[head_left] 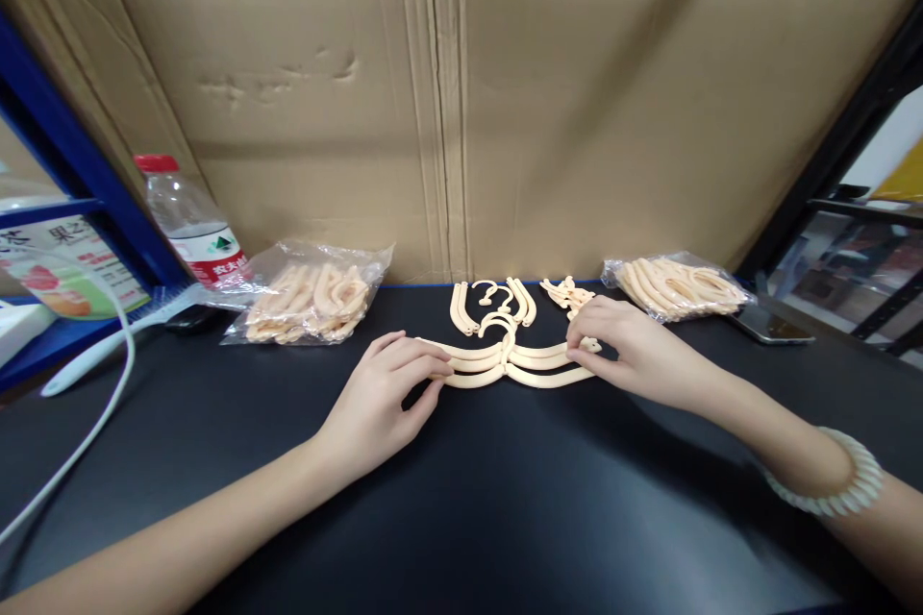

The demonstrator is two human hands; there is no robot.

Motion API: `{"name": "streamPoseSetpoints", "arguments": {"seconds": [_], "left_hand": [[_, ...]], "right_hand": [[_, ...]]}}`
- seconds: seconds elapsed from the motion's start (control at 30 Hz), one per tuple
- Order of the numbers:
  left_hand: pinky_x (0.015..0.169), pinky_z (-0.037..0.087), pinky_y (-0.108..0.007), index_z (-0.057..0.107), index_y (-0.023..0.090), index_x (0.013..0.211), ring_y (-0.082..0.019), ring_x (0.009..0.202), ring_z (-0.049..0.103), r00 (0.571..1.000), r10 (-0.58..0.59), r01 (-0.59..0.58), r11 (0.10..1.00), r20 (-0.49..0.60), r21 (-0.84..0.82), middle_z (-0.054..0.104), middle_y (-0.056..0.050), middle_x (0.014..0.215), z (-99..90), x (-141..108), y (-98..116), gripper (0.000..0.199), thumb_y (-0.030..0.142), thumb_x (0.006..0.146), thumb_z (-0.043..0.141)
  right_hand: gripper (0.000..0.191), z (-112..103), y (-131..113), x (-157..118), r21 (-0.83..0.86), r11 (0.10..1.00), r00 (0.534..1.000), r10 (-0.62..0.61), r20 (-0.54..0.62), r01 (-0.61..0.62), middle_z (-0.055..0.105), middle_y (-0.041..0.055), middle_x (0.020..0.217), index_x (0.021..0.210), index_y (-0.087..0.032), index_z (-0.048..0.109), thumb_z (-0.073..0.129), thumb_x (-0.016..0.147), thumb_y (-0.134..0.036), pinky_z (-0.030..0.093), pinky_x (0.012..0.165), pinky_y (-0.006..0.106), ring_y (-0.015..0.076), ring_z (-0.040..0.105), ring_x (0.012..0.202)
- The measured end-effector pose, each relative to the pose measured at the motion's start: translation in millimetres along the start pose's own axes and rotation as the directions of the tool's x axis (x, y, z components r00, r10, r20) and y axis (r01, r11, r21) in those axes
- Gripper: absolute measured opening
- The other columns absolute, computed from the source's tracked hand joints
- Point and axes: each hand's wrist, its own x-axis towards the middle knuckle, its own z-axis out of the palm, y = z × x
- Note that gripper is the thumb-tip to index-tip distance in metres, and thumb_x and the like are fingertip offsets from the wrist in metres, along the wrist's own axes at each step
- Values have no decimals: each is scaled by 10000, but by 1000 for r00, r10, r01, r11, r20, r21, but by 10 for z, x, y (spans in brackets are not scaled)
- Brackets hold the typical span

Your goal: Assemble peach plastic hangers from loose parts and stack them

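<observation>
Several cream plastic clothes hangers (480, 381) lie close together in the middle of the black table, their hooks overlapping at the centre. My left hand (389, 384) pinches the left end of the nearest hanger between thumb and fingers. At the opposite end, my right hand (624, 346) is closed around the hangers' right tips, and its fingers partly hide them. Just behind lie loose hanger arms (461, 307), two loose hooks (488, 293) and a small pile of cream plastic pieces (566, 292).
A clear bag of hanger parts (307, 298) sits at back left, another bag (678, 286) at back right beside a phone (775, 327). A red-capped bottle (191, 221) and a white cable (119, 384) are at left. Cardboard (288, 115) walls the back.
</observation>
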Motion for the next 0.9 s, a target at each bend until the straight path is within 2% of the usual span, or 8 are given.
{"name": "streamPoseSetpoints", "arguments": {"seconds": [0.47,0.57,0.63,0.73,0.9], "left_hand": [[1009,370,-453,624,237,943,-185,960,650,1000,-3,3,1000,-15,4,707,-22,1011,-14,-5,-17,183,149,891,472],[945,434,-432,625,225,962,-208,979,640,1000,-19,19,1000,7,7,690,-42,1044,-33,63,-63,189,152,870,477],[866,488,-386,630,210,972,-216,963,641,998,-45,46,999,49,-6,683,-55,1037,-49,154,-109,188,165,855,490],[820,514,-336,647,205,968,-210,933,645,981,-117,118,993,152,4,680,-50,1006,-54,349,-194,188,165,836,519],[779,520,-350,660,177,900,-210,831,656,945,-269,253,962,184,106,686,-61,879,62,736,-388,155,204,902,507]], "right_hand": [[110,14,3,20,22,1000,1000,13,-5,-13,640,51,766,784,-190,603,547,878,-185,431,766,357,223,562,816],[54,32,35,90,38,999,999,31,-29,-30,651,56,822,838,-187,616,569,862,-176,443,785,353,223,575,858],[93,39,46,193,44,998,998,54,-46,-52,664,57,877,937,-177,616,577,855,-158,453,795,343,213,587,881],[215,42,43,448,-6,996,996,84,10,-83,683,53,918,1086,-163,596,554,876,-142,457,803,325,200,605,896],[201,114,42,1009,-96,992,986,98,134,-85,691,71,943,1074,-156,631,552,889,-159,467,794,331,213,628,898]]}}
